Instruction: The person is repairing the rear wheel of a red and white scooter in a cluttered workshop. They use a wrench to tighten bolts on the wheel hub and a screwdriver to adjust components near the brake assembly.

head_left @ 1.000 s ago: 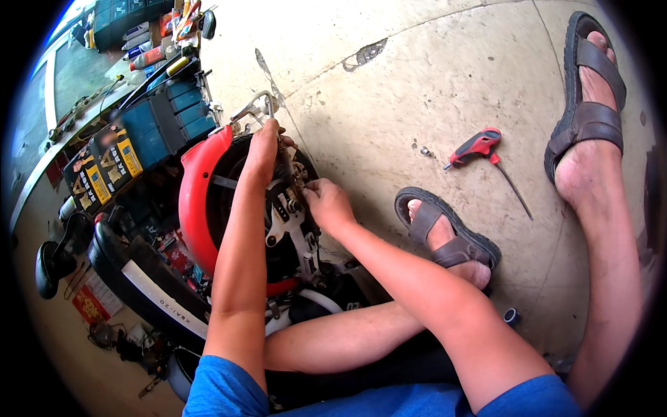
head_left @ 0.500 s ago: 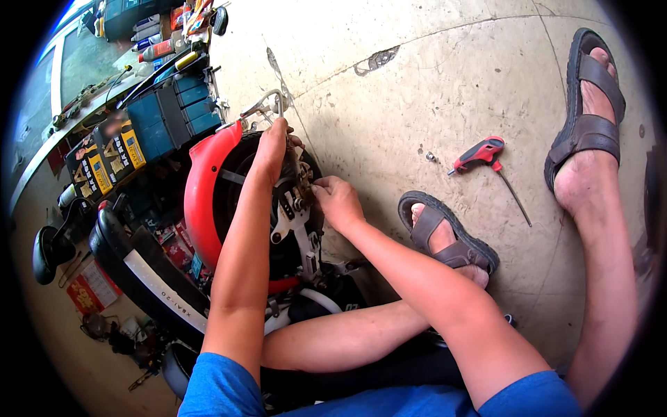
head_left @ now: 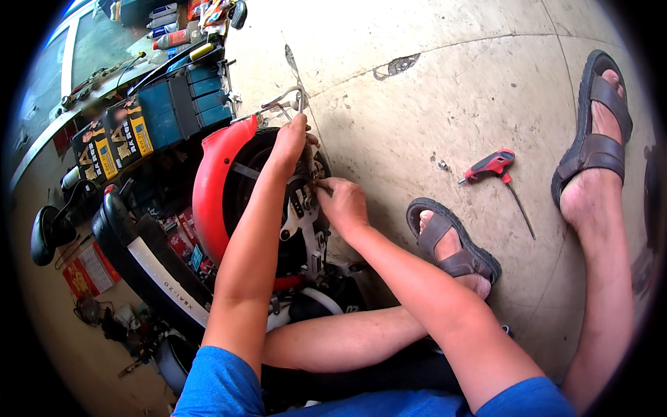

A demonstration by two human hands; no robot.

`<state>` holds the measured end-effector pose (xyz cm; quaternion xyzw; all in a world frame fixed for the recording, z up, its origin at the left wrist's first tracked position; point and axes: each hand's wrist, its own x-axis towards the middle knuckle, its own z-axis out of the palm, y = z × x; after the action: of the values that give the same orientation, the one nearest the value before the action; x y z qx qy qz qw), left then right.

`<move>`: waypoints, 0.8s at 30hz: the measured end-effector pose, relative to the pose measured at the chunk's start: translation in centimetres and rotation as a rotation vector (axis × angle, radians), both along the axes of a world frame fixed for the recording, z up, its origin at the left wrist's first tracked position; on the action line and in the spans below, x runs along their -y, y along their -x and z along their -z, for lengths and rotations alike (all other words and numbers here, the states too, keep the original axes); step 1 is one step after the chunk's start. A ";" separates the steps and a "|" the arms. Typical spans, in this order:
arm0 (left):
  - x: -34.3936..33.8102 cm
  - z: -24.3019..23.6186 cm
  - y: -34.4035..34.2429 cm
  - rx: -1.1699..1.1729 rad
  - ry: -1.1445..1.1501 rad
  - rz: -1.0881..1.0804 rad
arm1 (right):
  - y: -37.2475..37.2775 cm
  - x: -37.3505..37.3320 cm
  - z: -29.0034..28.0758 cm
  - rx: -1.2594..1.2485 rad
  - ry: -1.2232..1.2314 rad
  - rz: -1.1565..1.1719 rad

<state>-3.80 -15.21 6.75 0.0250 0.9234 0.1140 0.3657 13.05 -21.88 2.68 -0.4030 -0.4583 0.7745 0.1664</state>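
The wheel (head_left: 240, 193) stands low in front of the person, toward the floor's left side, partly hidden by the left forearm. Its long axis runs away from the person, the far end leaning slightly right. The red fender (head_left: 210, 198) arcs along its left side, its far tip pointing up and right. A pale metal bracket (head_left: 299, 224) sits on the wheel's right side.

The left hand (head_left: 293, 142) is at the wheel's far end, beside a bent rod (head_left: 283, 94); its fingers curl, but I cannot tell whether its grip closes on the rod. The right hand (head_left: 343, 205) reaches in above the bracket; its grip has thumb and forefinger close together, and what lies between them is hidden.

Right of the hands, on the floor (head_left: 389, 125), lie a small metal part (head_left: 443, 165) and a red-and-black hex driver (head_left: 492, 165), its shaft pointing toward the person. Teal cases (head_left: 170, 111) line the floor's left edge.
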 end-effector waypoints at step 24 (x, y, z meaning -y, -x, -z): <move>1.3 0.7 1.4 -0.034 0.088 0.129 | 0.6 -2.3 -0.7 0.101 0.023 -0.207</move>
<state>-5.18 -16.46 6.01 0.0701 0.9300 0.0492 0.3574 12.49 -19.62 3.39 -0.3939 -0.4965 0.7714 0.0574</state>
